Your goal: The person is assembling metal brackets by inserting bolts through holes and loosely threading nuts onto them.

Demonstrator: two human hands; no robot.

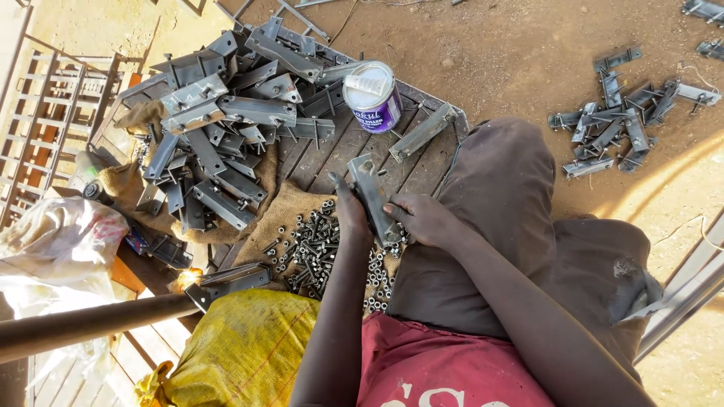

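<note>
A grey metal bracket (371, 197) is held upright over the lap, above a brown sackcloth (290, 211). It is gripped by both hands: the left hand (352, 213) is closed around its left edge with the thumb raised along the plate, and the right hand (422, 218) is wrapped about its lower end, fingers curled at the base. The bracket is judged to be stiff and fairly heavy for its size, with hard, possibly sharp edges; it is best taken by the flat long sides, away from the corners and the bolted end. A heap of small bolts and nuts (317, 249) lies just below on the sackcloth, loose and easily scattered. Beyond, a large pile of like brackets (219, 128) is spread over a wooden pallet (324, 154), beside a white-lidded tin (372, 96). A second, smaller pile (615, 124) lies well apart on the dirt ground (513, 53). A yellow sack (241, 350) lies near the left forearm.
</note>
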